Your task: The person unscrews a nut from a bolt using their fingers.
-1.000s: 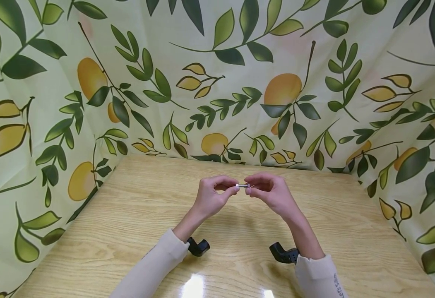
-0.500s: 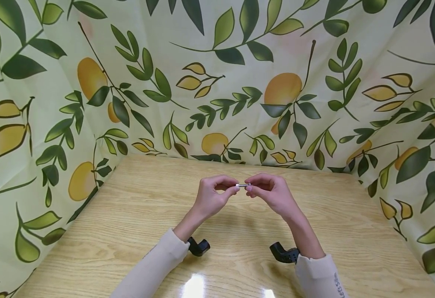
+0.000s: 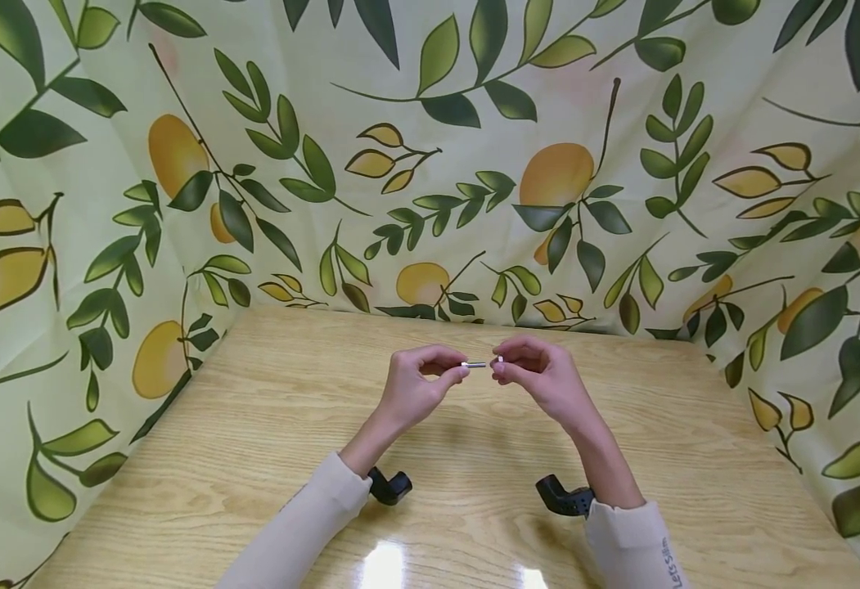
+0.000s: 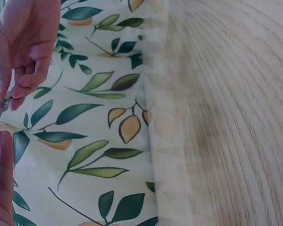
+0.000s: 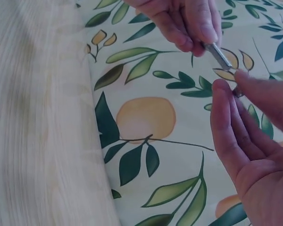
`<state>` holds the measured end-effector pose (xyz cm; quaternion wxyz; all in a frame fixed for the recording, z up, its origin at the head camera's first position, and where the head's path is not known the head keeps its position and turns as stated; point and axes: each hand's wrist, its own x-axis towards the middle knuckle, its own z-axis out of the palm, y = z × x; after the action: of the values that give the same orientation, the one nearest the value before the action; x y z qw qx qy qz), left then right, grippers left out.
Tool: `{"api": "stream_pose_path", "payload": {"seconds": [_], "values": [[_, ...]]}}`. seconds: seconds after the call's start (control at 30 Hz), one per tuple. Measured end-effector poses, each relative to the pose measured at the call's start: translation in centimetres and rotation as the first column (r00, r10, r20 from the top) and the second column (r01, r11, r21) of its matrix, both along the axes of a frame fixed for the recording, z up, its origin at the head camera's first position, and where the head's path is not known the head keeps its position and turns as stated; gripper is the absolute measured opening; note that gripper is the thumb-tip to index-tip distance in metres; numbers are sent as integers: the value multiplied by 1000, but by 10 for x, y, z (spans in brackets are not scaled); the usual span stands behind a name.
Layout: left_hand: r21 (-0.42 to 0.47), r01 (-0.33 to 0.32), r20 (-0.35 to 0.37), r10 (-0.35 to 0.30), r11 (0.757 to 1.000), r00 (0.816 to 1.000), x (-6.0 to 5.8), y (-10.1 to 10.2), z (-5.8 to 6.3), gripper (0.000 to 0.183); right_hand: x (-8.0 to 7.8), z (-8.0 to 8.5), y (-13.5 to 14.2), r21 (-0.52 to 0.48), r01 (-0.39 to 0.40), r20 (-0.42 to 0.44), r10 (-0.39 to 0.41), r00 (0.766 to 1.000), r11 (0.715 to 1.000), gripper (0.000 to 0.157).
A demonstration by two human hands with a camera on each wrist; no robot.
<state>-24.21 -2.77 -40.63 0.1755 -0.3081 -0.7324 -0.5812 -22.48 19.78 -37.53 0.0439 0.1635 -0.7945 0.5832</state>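
My left hand [image 3: 416, 386] pinches a small metal bolt [image 3: 477, 365] by one end between thumb and fingers, its shank pointing right. In the right wrist view the bare threaded shank [image 5: 219, 57] sticks out of the left fingers. My right hand [image 3: 543, 378] pinches a small metal nut [image 5: 237, 92] between thumb and fingertips, mostly covered by them. A narrow gap separates the nut from the bolt's free end. Both hands are raised over the table, facing each other.
A light wood-grain table [image 3: 290, 458] lies below the hands. Cloth [image 3: 430, 221] printed with leaves and fruit hangs behind it and along both sides. A black angled device [image 3: 391, 488] sits at the left wrist, another black device [image 3: 564, 499] at the right.
The nut has come off the bolt's end; my right hand has drawn slightly to the right with it. My left hand keeps its pinch on the bolt.
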Motion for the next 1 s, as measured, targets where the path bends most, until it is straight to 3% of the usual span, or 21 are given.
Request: {"api": "stream_pose_path", "payload": {"seconds": [0.2,0.4,0.73,1.0], "values": [[-12,-11,78,12,1000,997,-4,-3,-1,10,-4,-2,8,10,79,37,-80,996,997,23],[-5,-27,151,27,1000,988,-8,-8,1,10,-5,-1,14,-14,99,51,-98,994,995,27],[-29,-30,181,35,999,983,-9,-7,1,8,-6,-1,18,-11,130,24,-130,991,991,27],[-83,57,349,-24,995,937,-19,-16,-5,11,-4,0,21,14,109,-15,-109,994,994,25]]}}
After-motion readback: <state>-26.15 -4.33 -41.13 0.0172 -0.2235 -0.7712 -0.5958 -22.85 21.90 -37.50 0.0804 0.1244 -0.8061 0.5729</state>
